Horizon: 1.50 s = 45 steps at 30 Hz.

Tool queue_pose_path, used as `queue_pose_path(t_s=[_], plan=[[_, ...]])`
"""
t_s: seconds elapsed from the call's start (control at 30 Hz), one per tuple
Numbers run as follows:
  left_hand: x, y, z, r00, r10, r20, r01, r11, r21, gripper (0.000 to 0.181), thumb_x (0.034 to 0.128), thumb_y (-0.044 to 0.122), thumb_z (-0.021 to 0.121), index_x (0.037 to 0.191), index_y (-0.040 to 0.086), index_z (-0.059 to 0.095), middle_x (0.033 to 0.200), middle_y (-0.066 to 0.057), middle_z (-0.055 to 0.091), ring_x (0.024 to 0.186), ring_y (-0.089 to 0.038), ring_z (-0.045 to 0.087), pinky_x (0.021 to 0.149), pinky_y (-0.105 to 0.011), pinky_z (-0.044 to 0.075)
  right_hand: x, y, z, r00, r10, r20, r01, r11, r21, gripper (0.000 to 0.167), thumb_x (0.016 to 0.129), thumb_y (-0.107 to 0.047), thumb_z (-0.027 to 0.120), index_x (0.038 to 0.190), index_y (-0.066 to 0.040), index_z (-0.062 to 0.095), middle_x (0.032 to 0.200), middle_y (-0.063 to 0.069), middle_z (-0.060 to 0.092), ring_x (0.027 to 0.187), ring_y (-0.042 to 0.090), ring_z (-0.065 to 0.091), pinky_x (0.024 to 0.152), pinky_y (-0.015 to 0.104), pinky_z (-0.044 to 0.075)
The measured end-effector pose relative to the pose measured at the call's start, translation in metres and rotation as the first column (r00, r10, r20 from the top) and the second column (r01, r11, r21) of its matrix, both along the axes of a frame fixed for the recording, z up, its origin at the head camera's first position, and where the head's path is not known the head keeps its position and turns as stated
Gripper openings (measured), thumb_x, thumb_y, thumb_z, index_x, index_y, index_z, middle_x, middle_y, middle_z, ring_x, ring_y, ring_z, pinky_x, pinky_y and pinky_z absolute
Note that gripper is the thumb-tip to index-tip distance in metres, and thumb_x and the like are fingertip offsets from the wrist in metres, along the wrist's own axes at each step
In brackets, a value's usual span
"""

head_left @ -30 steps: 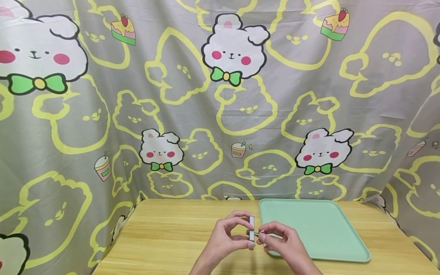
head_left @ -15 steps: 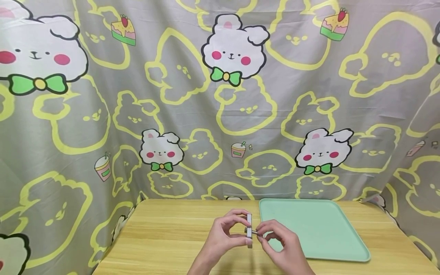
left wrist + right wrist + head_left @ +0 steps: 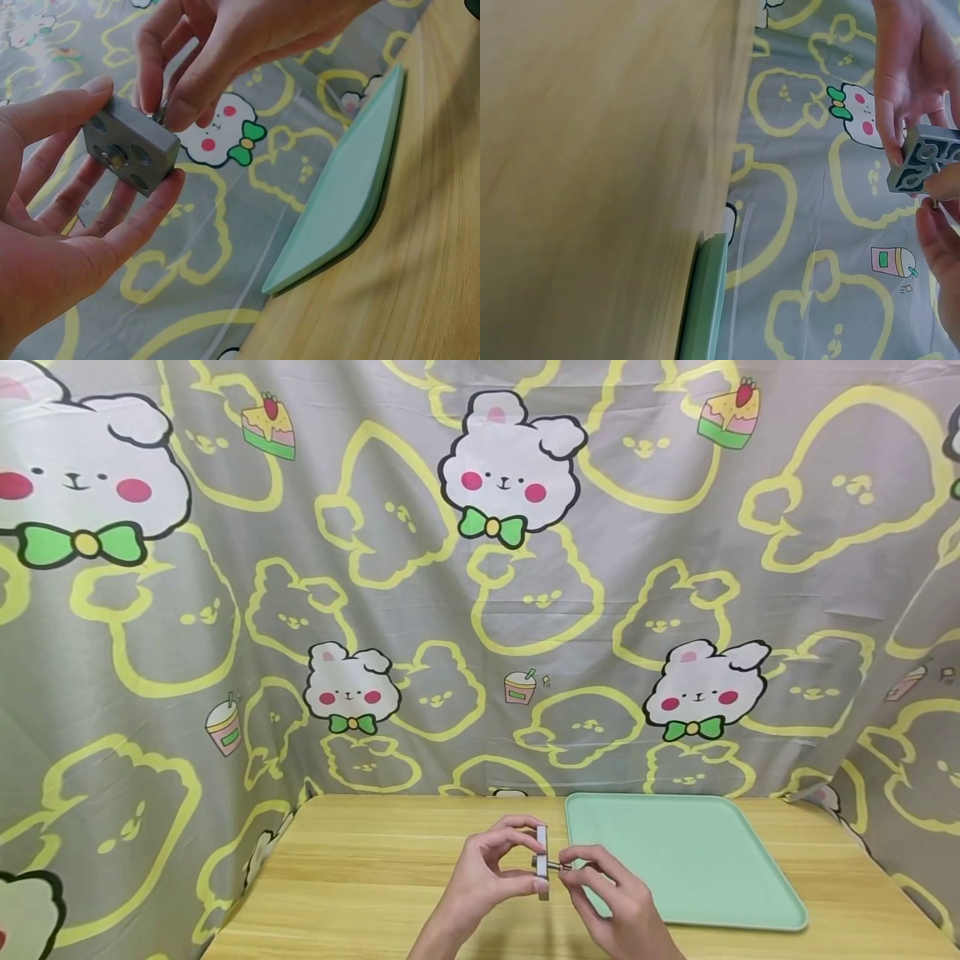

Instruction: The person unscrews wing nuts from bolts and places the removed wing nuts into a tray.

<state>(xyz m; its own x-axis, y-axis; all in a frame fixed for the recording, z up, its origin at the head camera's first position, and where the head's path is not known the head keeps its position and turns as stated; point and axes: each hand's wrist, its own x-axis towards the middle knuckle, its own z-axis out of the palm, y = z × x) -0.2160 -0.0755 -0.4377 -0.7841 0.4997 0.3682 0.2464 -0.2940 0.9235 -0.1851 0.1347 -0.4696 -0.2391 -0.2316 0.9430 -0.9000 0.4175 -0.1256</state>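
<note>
Above the table, my left hand [image 3: 487, 868] holds a small grey block [image 3: 542, 864] upright, thumb below and fingers above. Round holes show in one face of the block [image 3: 131, 146] in the left wrist view; something brass-coloured sits in the middle of that face. The opposite face [image 3: 926, 159] has ribbed recesses. A thin metal bolt [image 3: 555, 866] runs through the block and sticks out on its right side. My right hand [image 3: 618, 893] pinches the bolt's protruding end between thumb and fingertips. Those fingers hide most of that end.
A mint-green tray [image 3: 697, 860] lies on the wooden table [image 3: 360, 860], to the right of and behind the hands. A grey cartoon-print curtain [image 3: 420, 610] hangs along the table's back and sides.
Both hands and the block have shifted slightly left. My right fingers have changed position on the bolt, and more of its shaft shows than a second ago.
</note>
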Motion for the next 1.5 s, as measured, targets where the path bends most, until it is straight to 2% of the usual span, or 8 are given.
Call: queue_pose_path(t_s=[0.2, 0.3, 0.37, 0.47, 0.7, 0.87, 1.07, 1.5], plan=[[0.0, -0.001, 0.0, 1.0, 0.006, 0.0, -0.006, 1.0, -0.004, 0.034, 0.0799, -0.006, 0.083, 0.11, -0.012, 0.068, 0.137, -0.025, 0.053, 0.127, -0.036, 0.054, 0.091, -0.051, 0.062, 0.001, 0.002, -0.002, 0.99, 0.043, 0.131, -0.038, 0.998, -0.043, 0.011, 0.096, -0.015, 0.075, 0.106, -0.012, 0.071, 0.115, 0.009, 0.066, 0.099, 0.022, 0.067, 0.086, 0.015, 0.057], [0.0, 0.0, 0.0, 1.0, 0.012, -0.008, -0.012, 1.0, -0.008, 0.035, 0.0792, -0.007, 0.083, 0.11, -0.011, 0.068, 0.138, -0.025, 0.053, 0.128, -0.036, 0.054, 0.091, -0.051, 0.062, 0.006, 0.003, 0.003, 0.934, 0.133, 0.331, -0.095, 0.987, -0.128, 0.032, 0.087, 0.0, 0.08, 0.116, -0.01, 0.069, 0.122, 0.01, 0.064, 0.111, 0.019, 0.064, 0.086, 0.022, 0.06], [0.0, 0.0, 0.0, 1.0, 0.013, -0.021, -0.013, 1.0, -0.008, 0.034, 0.0789, -0.008, 0.083, 0.11, -0.011, 0.068, 0.137, -0.026, 0.053, 0.128, -0.036, 0.054, 0.091, -0.051, 0.062, 0.011, 0.003, 0.008, 0.853, 0.191, 0.486, -0.089, 0.97, -0.225, 0.04, 0.085, 0.007, 0.079, 0.12, -0.009, 0.067, 0.123, 0.01, 0.064, 0.114, 0.017, 0.063, 0.085, 0.027, 0.062], [0.0, 0.001, 0.001, 0.999, 0.013, -0.035, -0.014, 1.0, -0.012, 0.034, 0.078, -0.008, 0.083, 0.109, -0.01, 0.069, 0.137, -0.025, 0.053, 0.128, -0.033, 0.054, 0.091, -0.051, 0.062, 0.015, 0.003, 0.016, 0.685, 0.268, 0.677, 0.006, 0.928, -0.373, 0.03, 0.092, 0.003, 0.073, 0.121, -0.004, 0.066, 0.121, 0.013, 0.066, 0.111, 0.017, 0.067, 0.085, 0.031, 0.064], [0.002, 0.003, 0.001, 0.998, 0.013, -0.054, -0.015, 1.0, -0.021, 0.034, 0.076, -0.011, 0.083, 0.107, -0.01, 0.07, 0.136, -0.027, 0.053, 0.127, -0.031, 0.054, 0.089, -0.051, 0.062, 0.011, 0.007, 0.023, 0.321, 0.413, 0.852, 0.173, 0.859, -0.481, 0.034, 0.097, -0.016, 0.072, 0.122, 0.005, 0.065, 0.119, 0.019, 0.067, 0.101, 0.025, 0.072, 0.083, 0.04, 0.065], [0.003, 0.003, 0.0, 0.999, 0.011, -0.053, -0.013, 0.999, -0.041, 0.034, 0.0756, -0.01, 0.083, 0.107, -0.01, 0.07, 0.136, -0.026, 0.053, 0.127, -0.031, 0.055, 0.089, -0.049, 0.062, 0.006, 0.011, 0.02, 0.159, 0.478, 0.864, 0.139, 0.855, -0.499, 0.041, 0.099, -0.023, 0.07, 0.128, 0.005, 0.062, 0.117, 0.014, 0.069, 0.105, 0.026, 0.07, 0.088, 0.043, 0.063], [0.003, 0.003, 0.0, 0.999, -0.006, -0.039, 0.004, 0.999, -0.041, 0.033, 0.0768, -0.01, 0.082, 0.107, -0.01, 0.069, 0.137, -0.028, 0.051, 0.127, -0.031, 0.054, 0.09, -0.049, 0.062, 0.006, 0.014, 0.018, 0.1, 0.513, 0.853, 0.112, 0.846, -0.522, 0.041, 0.1, -0.023, 0.069, 0.128, 0.006, 0.062, 0.111, 0.012, 0.072, 0.101, 0.025, 0.071, 0.087, 0.037, 0.064], [0.004, 0.005, 0.0, 1.0, -0.006, -0.023, 0.004, 0.997, -0.073, 0.031, 0.0787, -0.007, 0.083, 0.107, -0.007, 0.07, 0.136, -0.021, 0.054, 0.125, -0.028, 0.055, 0.089, -0.047, 0.063, 0.008, 0.015, 0.017, 0.116, 0.521, 0.846, 0.094, 0.842, -0.532, 0.033, 0.098, -0.017, 0.072, 0.121, 0.005, 0.066, 0.109, 0.017, 0.072, 0.098, 0.025, 0.071, 0.086, 0.039, 0.064]])
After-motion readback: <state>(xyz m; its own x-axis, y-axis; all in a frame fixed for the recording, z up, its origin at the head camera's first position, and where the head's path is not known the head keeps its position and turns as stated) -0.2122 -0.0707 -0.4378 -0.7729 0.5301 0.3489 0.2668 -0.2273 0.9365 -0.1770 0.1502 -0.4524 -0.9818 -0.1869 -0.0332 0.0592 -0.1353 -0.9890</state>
